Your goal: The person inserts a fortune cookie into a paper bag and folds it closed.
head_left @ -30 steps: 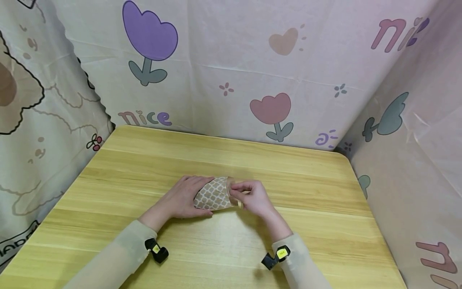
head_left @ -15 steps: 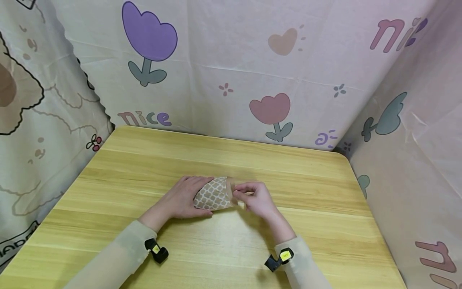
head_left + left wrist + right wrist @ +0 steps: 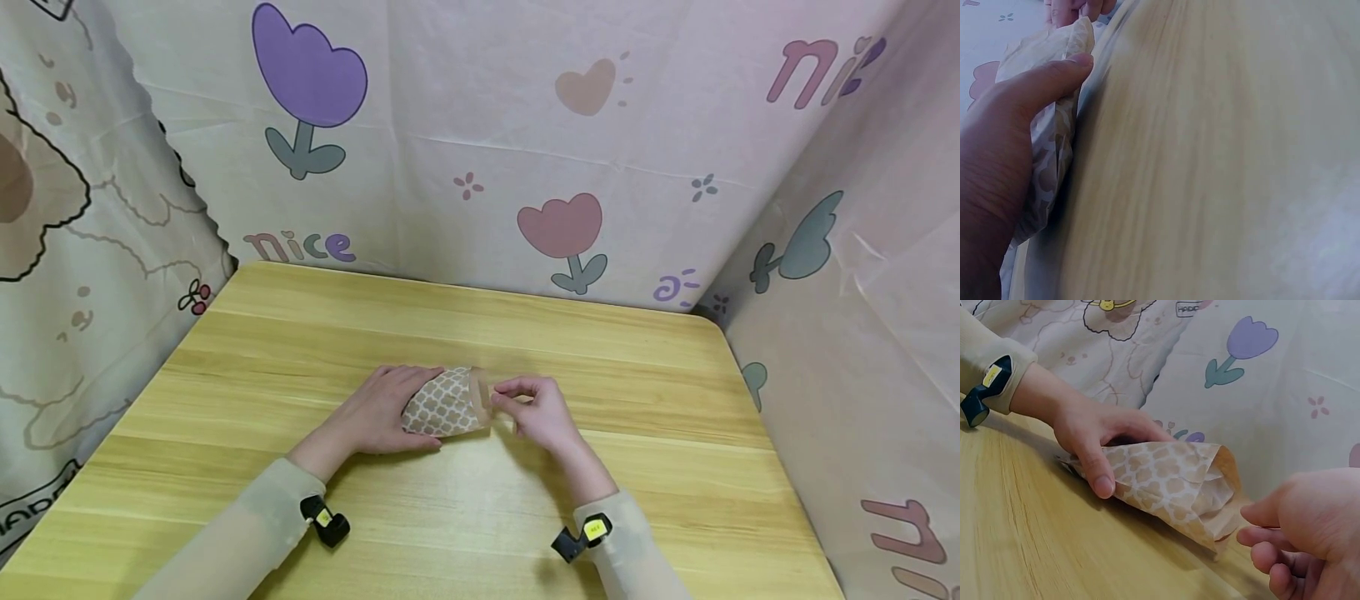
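A small brown paper bag (image 3: 442, 404) with a white lattice print lies on its side on the wooden table, its mouth toward the right. My left hand (image 3: 386, 408) grips it around the closed end, thumb along the near side and fingers over the far side. In the right wrist view, the bag (image 3: 1160, 478) gapes at its plain brown mouth, and pale creased paper shows inside. My right hand (image 3: 536, 412) is at that mouth, thumb and index fingertip pinching the lip. The other fingers of the right hand (image 3: 1310, 531) are curled below.
The wooden table (image 3: 675, 433) has rounded far corners and reaches the printed curtain (image 3: 450, 125) behind it. More curtain hangs at the left and right sides. A small black camera is strapped to each sleeved wrist.
My right hand has drawn slightly to the right, and more of the bag's plain brown lip shows. The left hand and the bag's body have stayed put.
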### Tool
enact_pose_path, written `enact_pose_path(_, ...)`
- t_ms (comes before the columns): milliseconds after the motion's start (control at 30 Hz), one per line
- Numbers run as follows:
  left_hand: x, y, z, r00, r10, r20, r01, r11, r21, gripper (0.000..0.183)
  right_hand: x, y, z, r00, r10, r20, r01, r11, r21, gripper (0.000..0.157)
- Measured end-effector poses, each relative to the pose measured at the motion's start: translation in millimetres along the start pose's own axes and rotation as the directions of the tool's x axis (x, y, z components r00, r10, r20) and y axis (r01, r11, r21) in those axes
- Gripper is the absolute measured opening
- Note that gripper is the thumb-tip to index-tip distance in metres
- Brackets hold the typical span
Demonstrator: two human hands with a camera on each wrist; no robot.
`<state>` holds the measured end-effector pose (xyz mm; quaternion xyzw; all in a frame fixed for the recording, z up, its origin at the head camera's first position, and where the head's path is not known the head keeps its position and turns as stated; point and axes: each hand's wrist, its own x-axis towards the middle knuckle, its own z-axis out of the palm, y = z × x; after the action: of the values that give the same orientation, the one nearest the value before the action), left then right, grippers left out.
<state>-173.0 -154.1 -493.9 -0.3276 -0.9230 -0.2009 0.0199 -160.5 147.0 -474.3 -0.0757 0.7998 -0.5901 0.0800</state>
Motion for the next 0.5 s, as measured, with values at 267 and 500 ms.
enact_pose_path(267, -0.3, -0.1, 0.0, 1.0, 0.003, -0.002, -0.003, 1.0, -0.008, 0.112, 6, 3, 6.5, 1.0, 0.011, 0.006, -0.011, 1.0, -0.026, 0.019)
enact_pose_path(500, 0.5, -0.1, 1.0, 1.0, 0.015, -0.012, -0.015, 1.0, -0.002, 0.111, 9, 3, 14.1, 0.997, 0.032, 0.074, -0.031, 0.999, -0.01, 0.022)
